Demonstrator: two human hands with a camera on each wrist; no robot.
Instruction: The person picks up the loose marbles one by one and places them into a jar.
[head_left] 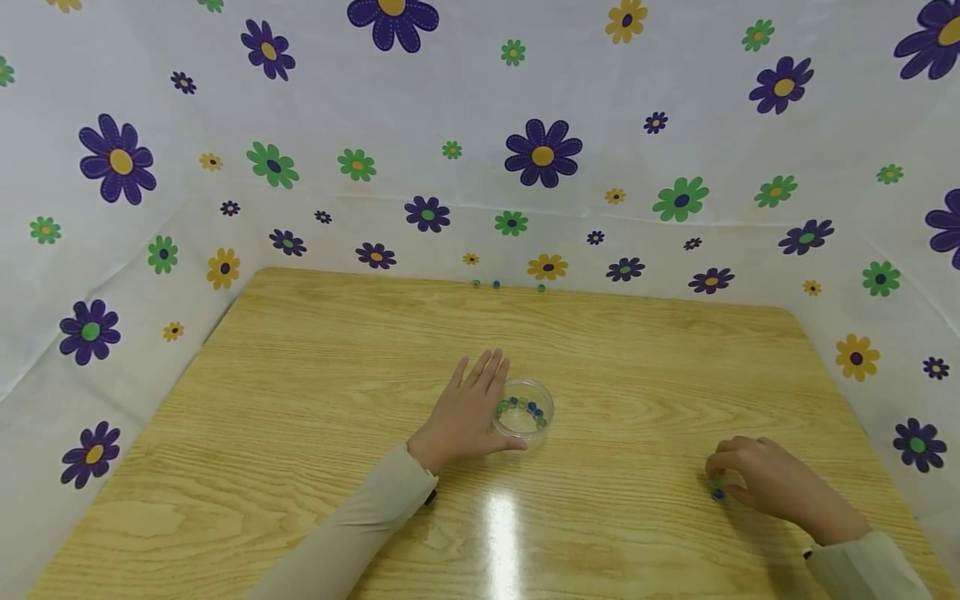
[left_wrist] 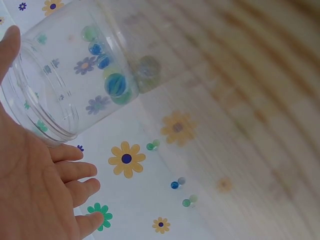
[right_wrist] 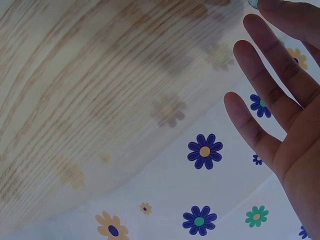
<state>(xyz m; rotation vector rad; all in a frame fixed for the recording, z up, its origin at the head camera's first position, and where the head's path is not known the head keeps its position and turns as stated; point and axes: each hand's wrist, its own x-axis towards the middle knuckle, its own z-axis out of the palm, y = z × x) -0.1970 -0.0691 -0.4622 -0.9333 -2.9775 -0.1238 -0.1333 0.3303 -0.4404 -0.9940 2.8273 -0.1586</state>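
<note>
A clear round jar [head_left: 551, 408] stands mid-table with several green and blue marbles [left_wrist: 116, 84] at its bottom. My left hand [head_left: 461, 417] rests against the jar's left side, fingers straight and thumb spread along the near side. In the left wrist view the palm [left_wrist: 30, 185] faces the jar's rim. Farther right, my right hand [head_left: 765, 479] pinches a green marble [head_left: 716, 482] between thumb and index finger. A blue marble [head_left: 717, 494] shows right below it. In the right wrist view, a marble [right_wrist: 253, 3] peeks out at the fingertips, while the other fingers extend loosely.
Three small marbles [head_left: 497, 285] lie along the far edge of the wooden table [head_left: 337, 333]. White cloth [head_left: 450, 100] printed with flowers hangs behind the table and along both sides. Light glares off the near part of the tabletop.
</note>
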